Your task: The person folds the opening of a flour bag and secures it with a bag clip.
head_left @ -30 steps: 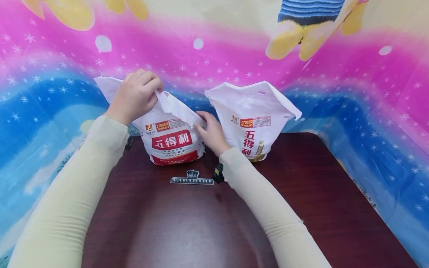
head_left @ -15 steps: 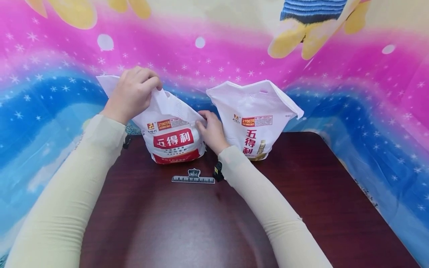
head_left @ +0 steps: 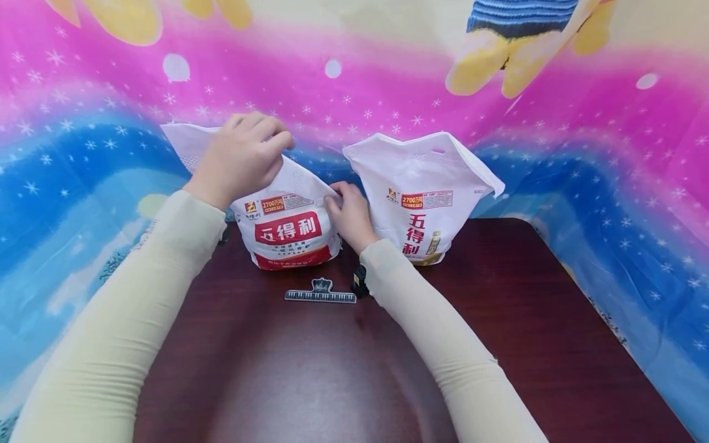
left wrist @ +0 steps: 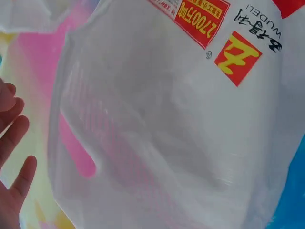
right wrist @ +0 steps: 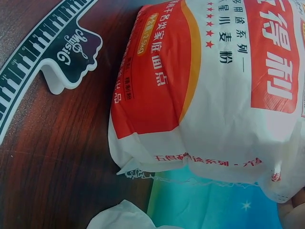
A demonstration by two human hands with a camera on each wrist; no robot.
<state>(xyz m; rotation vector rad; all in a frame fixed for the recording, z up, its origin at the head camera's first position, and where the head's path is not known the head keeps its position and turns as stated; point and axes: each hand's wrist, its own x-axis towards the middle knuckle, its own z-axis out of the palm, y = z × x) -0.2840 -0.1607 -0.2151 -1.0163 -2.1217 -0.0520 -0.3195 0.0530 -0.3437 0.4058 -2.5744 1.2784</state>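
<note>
At the far side of the tabletop (head_left: 310,369), in the head view, the red-labelled bag (head_left: 292,237) stands with its top edge sloping down to the right, and the gold-trimmed bag (head_left: 423,200) stands upright just to its right. The left hand (head_left: 240,160) is raised at the red-labelled bag's top, covering part of it; the right hand (head_left: 352,216) pinches that bag's right edge, thumb in front. Nearer the camera lies the piano-key clip (head_left: 320,292), and a pink-and-blue backdrop (head_left: 388,86) hangs behind. In the left wrist view, the left hand's fingers (left wrist: 13,139) are relaxed and apart from the bag, holding nothing, beside its top edge and handle slot (left wrist: 77,149). In the right wrist view, the red-labelled bag's lower end is near the clip (lettered "Music"), and only a sliver of the right hand shows, low at the right border against the bag.
</note>
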